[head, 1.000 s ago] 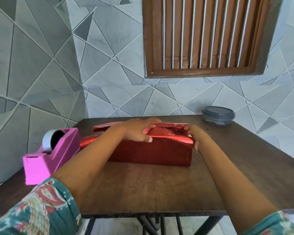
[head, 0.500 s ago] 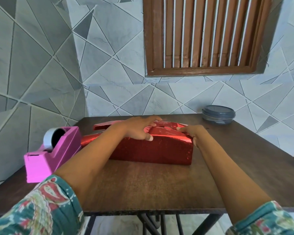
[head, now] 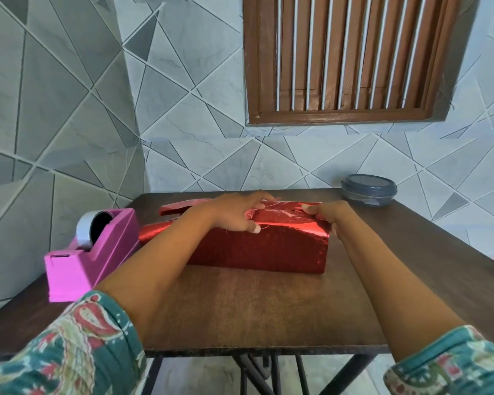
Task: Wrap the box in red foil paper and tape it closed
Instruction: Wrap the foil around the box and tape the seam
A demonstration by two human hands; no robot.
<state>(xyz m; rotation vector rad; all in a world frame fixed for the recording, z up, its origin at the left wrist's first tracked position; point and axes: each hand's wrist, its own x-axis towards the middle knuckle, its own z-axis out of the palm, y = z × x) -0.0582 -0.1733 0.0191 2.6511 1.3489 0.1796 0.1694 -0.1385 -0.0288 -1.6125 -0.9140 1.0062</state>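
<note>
Box [head: 257, 249], rectangular, glittery red foil [head: 285, 220], creased top

Right hand [head: 327, 217], earlier round the right end of the box [head: 268, 248], now atop it, fingers [head: 311, 208] on the foil flap [head: 280, 215].

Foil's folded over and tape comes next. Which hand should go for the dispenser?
Left, probably. The pink tape dispenser sits on the left, nearest the left hand. The right hand rests on the right end of the box and would have to cross over.
</note>
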